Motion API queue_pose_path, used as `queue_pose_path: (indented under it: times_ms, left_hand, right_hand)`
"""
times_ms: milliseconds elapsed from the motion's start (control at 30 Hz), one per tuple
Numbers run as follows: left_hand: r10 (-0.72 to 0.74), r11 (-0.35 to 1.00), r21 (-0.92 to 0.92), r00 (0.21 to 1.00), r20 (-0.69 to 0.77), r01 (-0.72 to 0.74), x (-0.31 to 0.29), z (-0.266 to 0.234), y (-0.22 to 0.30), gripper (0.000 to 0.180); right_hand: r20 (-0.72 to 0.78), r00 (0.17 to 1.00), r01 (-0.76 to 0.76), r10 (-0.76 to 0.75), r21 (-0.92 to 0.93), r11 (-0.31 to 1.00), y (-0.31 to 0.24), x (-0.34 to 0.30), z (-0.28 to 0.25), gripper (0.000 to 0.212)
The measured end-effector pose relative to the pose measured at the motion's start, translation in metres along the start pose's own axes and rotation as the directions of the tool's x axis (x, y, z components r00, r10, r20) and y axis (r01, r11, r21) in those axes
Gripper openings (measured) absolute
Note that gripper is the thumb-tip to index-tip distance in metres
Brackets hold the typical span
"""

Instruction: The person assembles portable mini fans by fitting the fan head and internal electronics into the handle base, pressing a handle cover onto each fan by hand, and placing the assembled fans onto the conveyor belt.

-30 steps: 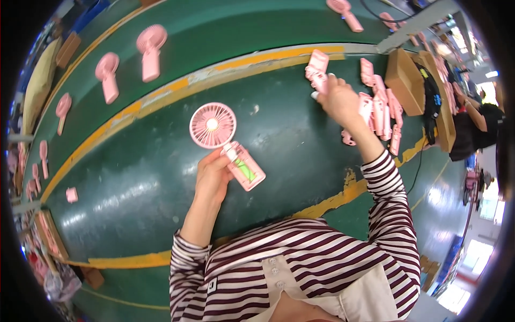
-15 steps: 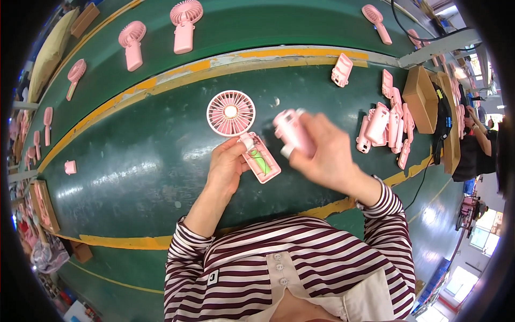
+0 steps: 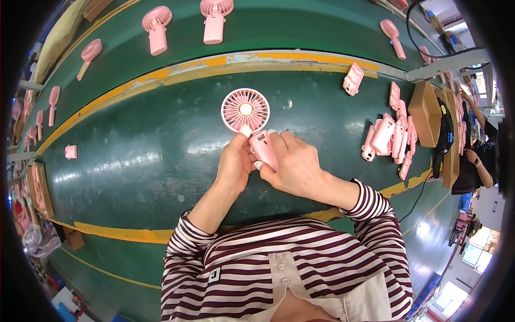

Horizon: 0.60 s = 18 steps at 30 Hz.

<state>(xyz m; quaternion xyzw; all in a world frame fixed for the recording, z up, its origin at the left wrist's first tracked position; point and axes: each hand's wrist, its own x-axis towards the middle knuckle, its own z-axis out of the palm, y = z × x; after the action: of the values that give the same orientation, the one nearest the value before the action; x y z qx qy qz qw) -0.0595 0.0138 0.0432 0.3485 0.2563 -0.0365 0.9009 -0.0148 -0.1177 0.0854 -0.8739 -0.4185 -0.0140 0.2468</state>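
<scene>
A pink handheld fan (image 3: 245,110) lies in front of me with its round grille face up. My left hand (image 3: 234,161) is closed around its handle at the neck, thumb on the joint below the grille. Over the open side of the handle sits a pink handle cover (image 3: 263,148), gripped by my right hand (image 3: 295,163) with thumb on the near side and fingers on the far side. The cover hides the handle's inside. Whether its edges are fully seated, I cannot tell.
A pile of pink covers (image 3: 383,134) lies to the right beside a cardboard box (image 3: 424,114). One loose cover (image 3: 353,79) is farther back. Several pink fans (image 3: 157,31) rest on the green belt beyond the yellow-edged rail (image 3: 214,64). A small pink piece (image 3: 71,152) lies far left.
My right hand has brought the cover leftward onto the fan's handle, hiding the green battery and wires seen earlier. The left hand keeps its hold. Fans on the belt appear shifted to the right.
</scene>
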Motion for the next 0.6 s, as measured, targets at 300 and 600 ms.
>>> queue_pose_path:
  times_ms: [300, 600]
  left_hand:
    - [-0.003, 1.000, -0.003, 1.000, 0.005, 0.003, -0.0011, 0.0003, 0.0012, 0.038]
    - [-0.035, 0.987, 0.154, 0.998, -0.048, 0.042, 0.0022, -0.0005, -0.0028, 0.029]
  right_hand:
    - [-0.032, 0.999, 0.033, -0.033, 0.004, 0.999, 0.0021, -0.0006, 0.0073, 0.044]
    - [-0.012, 0.993, 0.115, -0.117, -0.108, 0.987, 0.0023, -0.0022, 0.0100, 0.037]
